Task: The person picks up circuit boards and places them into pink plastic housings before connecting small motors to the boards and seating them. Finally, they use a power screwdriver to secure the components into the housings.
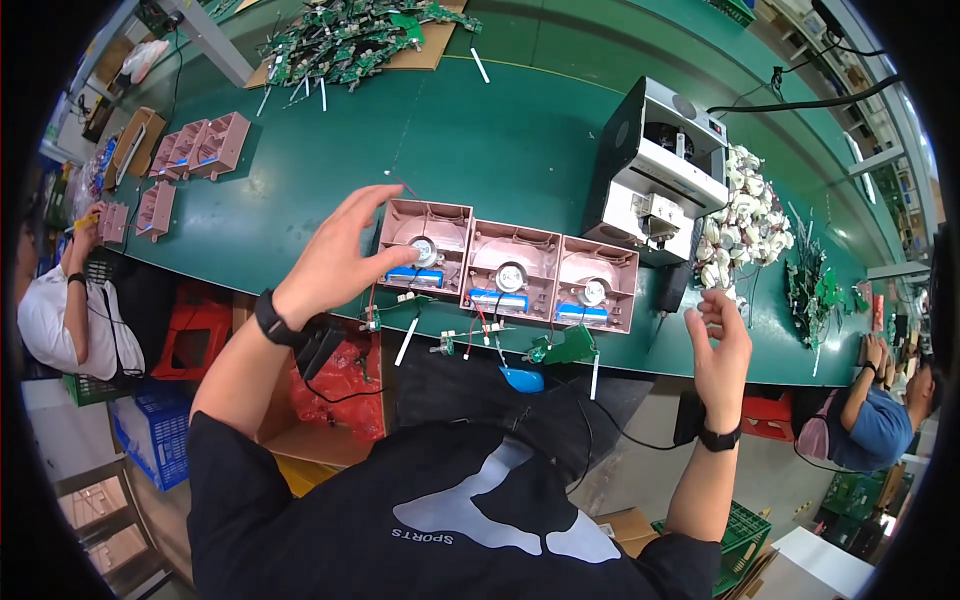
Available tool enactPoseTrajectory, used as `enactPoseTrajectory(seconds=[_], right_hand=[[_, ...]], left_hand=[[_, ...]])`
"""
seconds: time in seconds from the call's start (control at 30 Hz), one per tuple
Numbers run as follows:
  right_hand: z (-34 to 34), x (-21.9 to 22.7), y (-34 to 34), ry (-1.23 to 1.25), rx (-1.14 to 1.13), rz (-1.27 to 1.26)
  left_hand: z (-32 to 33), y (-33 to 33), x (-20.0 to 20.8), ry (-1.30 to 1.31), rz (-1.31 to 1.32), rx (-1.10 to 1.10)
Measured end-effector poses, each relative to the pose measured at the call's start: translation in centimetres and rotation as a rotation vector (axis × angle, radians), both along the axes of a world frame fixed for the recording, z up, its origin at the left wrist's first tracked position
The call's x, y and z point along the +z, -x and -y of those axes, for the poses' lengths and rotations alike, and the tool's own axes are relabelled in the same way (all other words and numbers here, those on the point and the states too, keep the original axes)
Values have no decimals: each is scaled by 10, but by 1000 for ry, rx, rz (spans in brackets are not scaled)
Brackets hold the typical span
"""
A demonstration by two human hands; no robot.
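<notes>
Head view of an assembly bench. The left hand (340, 255) reaches over the near edge of the green table (480, 140) and rests its loosely spread fingertips on the leftmost of three pink fan housings (426, 247); nothing is clamped between the fingers, which appear to steady the part rather than lift it. The three housings stand touching in a row close to the near edge, each open side up, showing a round white rotor and a blue strip along its near wall, an arrangement that keeps all three within reach. The right hand (722, 345) is raised beyond the near edge, just right of the row, fingers released and slightly curled, holding nothing. Small green circuit boards (565, 347) with red and white leads lie along the near edge below the housings. A white machine (660, 170) stands just right of the row, with a heap of white wound parts (745, 225) beside it. More pink housings (195, 148) sit near the far left corner, and a pile of green boards (360, 40) lies on cardboard at the far edge. Co-workers sit at the left and right ends.
</notes>
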State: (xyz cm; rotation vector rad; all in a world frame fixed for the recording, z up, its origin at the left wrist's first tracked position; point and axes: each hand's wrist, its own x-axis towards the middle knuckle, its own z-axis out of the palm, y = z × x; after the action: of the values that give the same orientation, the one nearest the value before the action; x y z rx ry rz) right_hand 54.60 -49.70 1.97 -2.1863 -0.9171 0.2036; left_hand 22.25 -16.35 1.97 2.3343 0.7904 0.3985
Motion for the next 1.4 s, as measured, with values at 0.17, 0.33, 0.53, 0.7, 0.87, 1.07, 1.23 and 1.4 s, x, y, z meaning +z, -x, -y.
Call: enactPoseTrajectory(seconds=[0.17,0.33,0.53,0.7,0.87,1.07,1.23,1.4], right_hand=[[-17,-27,-19,139,21,47],[-36,-49,-28,152,-30,43],[-46,-57,-39,94,-107,-91],[-33,-58,-38,-206,-106,-545],[-21,-50,-28,-556,-159,-479],[-30,-13,-18,-694,-30,-456],[-26,8,-27,-846,100,-480],[-38,22,-7,-829,-94,-271]], left_hand=[[-12,-14,-6,87,-130,-128],[-20,-14,-13,54,-177,-154],[-30,-11,-22,28,-118,-197],[-49,-7,-33,243,-29,-202],[-49,-7,-41,193,-6,-231],[-39,-10,-46,160,85,-211],[-42,-10,-51,214,136,-234],[-40,-19,-48,223,167,-308]])
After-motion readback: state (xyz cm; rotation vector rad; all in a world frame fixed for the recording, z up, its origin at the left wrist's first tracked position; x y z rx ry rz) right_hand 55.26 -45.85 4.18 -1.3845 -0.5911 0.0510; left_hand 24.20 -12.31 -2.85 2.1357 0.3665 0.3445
